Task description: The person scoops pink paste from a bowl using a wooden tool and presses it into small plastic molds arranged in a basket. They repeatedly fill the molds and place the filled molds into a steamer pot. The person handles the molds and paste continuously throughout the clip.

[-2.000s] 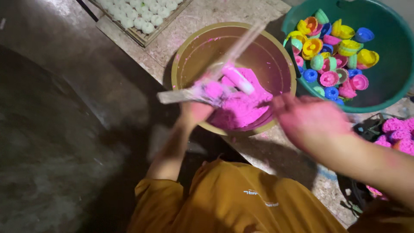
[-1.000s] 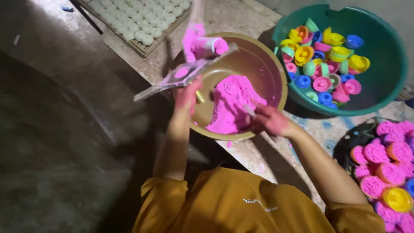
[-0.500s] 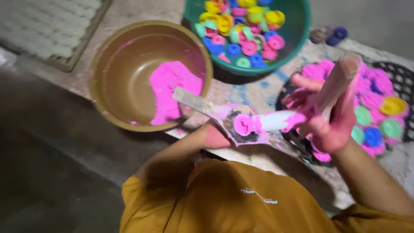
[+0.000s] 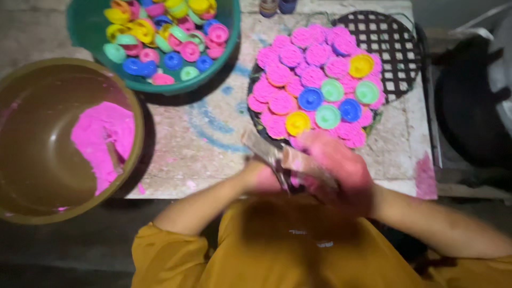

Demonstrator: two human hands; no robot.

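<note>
Green tub (image 4: 85, 32) beside round rack (image 4: 397, 37).

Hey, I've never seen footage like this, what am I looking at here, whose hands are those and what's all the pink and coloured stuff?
This is one picture from a camera worn on a person's head, looking down at their own two bare hands; there is no machine. The left hand and right hand, both dusted pink, are together on a flat scraper-like tool; motion blur hides the exact grip. On the stone surface sit a brown bowl holding pink powder, a green tub of small coloured plastic moulds, and a dark lattice tray covered with pink moulded pieces and a few filled moulds.
</note>
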